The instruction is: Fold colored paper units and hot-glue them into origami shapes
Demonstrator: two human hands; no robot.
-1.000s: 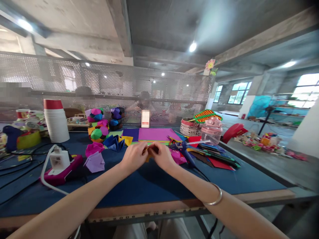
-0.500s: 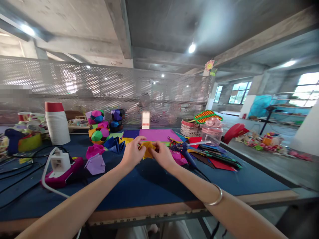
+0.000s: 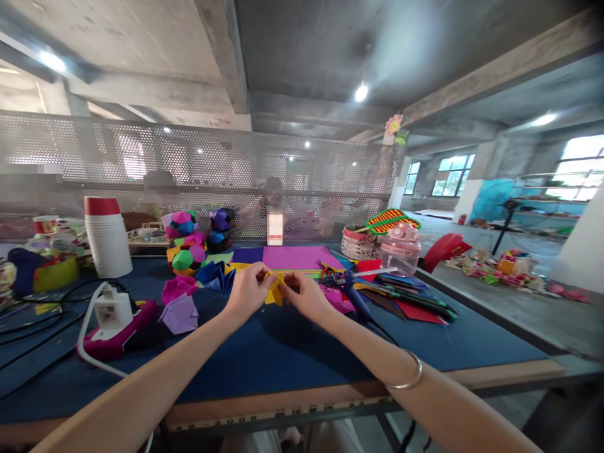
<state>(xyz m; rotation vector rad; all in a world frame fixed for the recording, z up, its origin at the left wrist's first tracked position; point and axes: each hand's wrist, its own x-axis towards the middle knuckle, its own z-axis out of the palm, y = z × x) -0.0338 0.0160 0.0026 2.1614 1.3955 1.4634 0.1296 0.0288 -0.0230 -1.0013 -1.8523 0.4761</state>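
Left hand (image 3: 245, 292), right hand (image 3: 306, 294) both pinch yellow piece (image 3: 274, 294), over middle of surface (image 3: 264, 368). Glue gun (image 3: 355, 297) (white stick (image 3: 376, 272) jutting right) right of right hand; lilac piece (image 3: 179, 314) left.

A: What are we seeing on the left of the table (image 3: 226, 371)?

B: We have a stack of white cups (image 3: 109, 248), upside down, with a red cup (image 3: 100, 206) on top. Nearer to us sits a magenta power strip (image 3: 138, 322) carrying a white adapter (image 3: 113, 309).

A: And on our right?

B: There we see a clear bottle (image 3: 400, 257) with a pink lid (image 3: 402, 232), just beside a woven basket (image 3: 359, 246). Beyond the table edge lies a heap of coloured oddments (image 3: 500, 272).

A: What about further back?

B: We face a perforated partition (image 3: 212, 154), a pink flower (image 3: 394, 124) at its upper right corner. Windows (image 3: 453, 176) show past it, and a lit lamp (image 3: 361, 92) hangs overhead.
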